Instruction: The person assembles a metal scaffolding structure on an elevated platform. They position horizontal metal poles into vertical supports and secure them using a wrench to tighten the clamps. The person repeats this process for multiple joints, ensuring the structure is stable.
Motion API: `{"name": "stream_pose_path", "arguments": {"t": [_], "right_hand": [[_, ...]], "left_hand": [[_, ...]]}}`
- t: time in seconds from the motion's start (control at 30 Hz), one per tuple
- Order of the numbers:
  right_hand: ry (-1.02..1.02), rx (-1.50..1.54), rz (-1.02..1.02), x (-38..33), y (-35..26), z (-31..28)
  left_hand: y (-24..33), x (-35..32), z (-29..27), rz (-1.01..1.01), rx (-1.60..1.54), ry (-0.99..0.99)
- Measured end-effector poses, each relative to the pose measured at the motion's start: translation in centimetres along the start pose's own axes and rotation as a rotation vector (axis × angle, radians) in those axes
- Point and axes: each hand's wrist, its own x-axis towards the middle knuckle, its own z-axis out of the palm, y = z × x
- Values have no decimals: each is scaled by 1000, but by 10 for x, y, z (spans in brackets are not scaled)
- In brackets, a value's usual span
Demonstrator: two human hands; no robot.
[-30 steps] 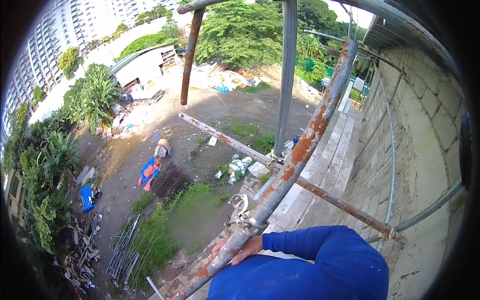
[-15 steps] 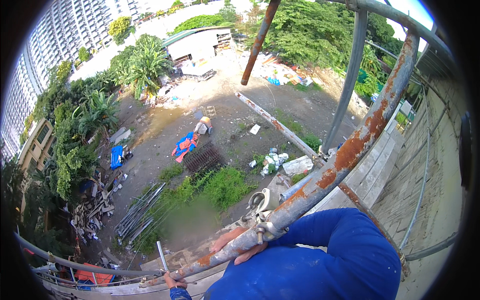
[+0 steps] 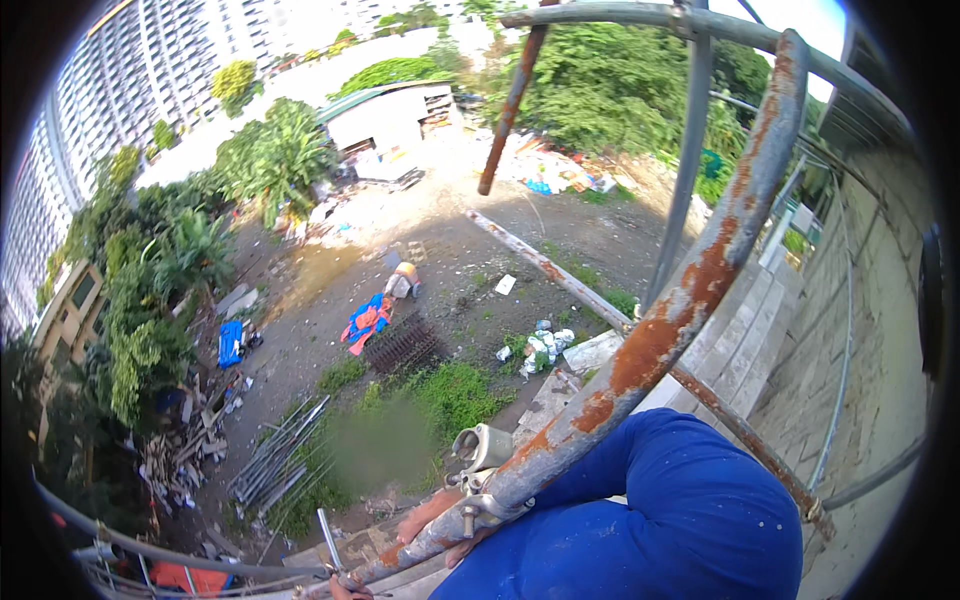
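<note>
I am high on a scaffold, looking down at the ground. My right hand [image 3: 432, 520], in a blue sleeve [image 3: 660, 510], is wrapped around a rusty grey scaffold pipe [image 3: 660, 340] that slants up to the right. It grips just below a metal coupler clamp [image 3: 482, 455]. At the bottom edge, only a small part of my left hand [image 3: 345, 588] shows. It holds a thin metal tool [image 3: 330, 545] that points upward.
A second rusty pipe [image 3: 560, 275] runs diagonally behind, and a grey upright [image 3: 685, 170] and curved rails [image 3: 160, 550] frame the scaffold. A grey block wall [image 3: 860, 330] rises on the right. Far below lie dirt, a stack of poles [image 3: 275, 465], debris and trees.
The view has tilted down and swung left. The right hand has stayed on the rusty pipe. The left hand with its tool has come into view at the bottom edge.
</note>
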Motion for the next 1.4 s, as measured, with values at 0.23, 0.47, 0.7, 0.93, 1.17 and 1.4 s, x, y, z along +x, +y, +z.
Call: {"name": "stream_pose_path", "arguments": {"t": [0.23, 0.47, 0.7, 0.93, 1.17, 1.4], "right_hand": [[158, 22, -39, 57, -40, -28], [625, 11, -75, 77, -72, -11], [445, 302, -193, 92, -95, -36], [317, 406, -418, 113, -156, -65], [295, 381, -480, 129, -232, -106], [220, 229, -492, 132, -307, -131]], "left_hand": [[10, -42, 79, 141, -351, 97], [10, -157, 200, -17, -459, 137], [-4, -221, 255, 15, -602, 124], [0, -303, 287, 113, -661, -136], [-46, -370, 275, 1021, 615, 131], [-18, -422, 336, 1452, 861, 329]]}}
